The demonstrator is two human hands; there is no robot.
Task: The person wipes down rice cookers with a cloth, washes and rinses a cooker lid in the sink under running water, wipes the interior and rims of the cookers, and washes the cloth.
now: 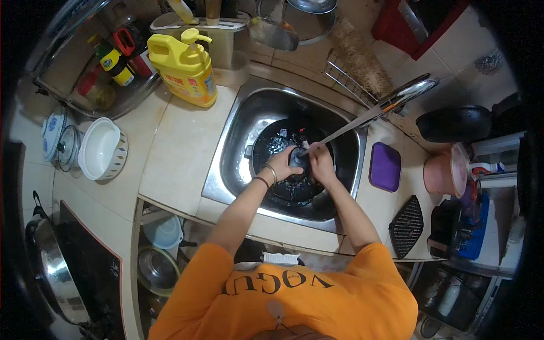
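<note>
My left hand (pixel 281 164) curls around the near-left side of a small, dark, cup-like object (pixel 296 157). On the object's other side, the fingers of my right hand (pixel 322 163) press against its rim. Water (pixel 346 126) runs down from the chrome faucet (pixel 410 90) onto it. Both hands are over a wide black round pan (pixel 272 142) that sits in the stainless steel sink (pixel 231 170). Wet glints and splashes show inside the pan. What my right fingertips hold besides the rim is partly hidden.
Left of the sink stand a yellow pump jug (pixel 182 72) and a white casserole dish (pixel 103 148). A purple sponge-like block (pixel 385 166), a black slotted plate (pixel 406 226) and a pink bucket (pixel 444 171) are on the right. A wok (pixel 59 272) rests on the black cooktop (pixel 91 263).
</note>
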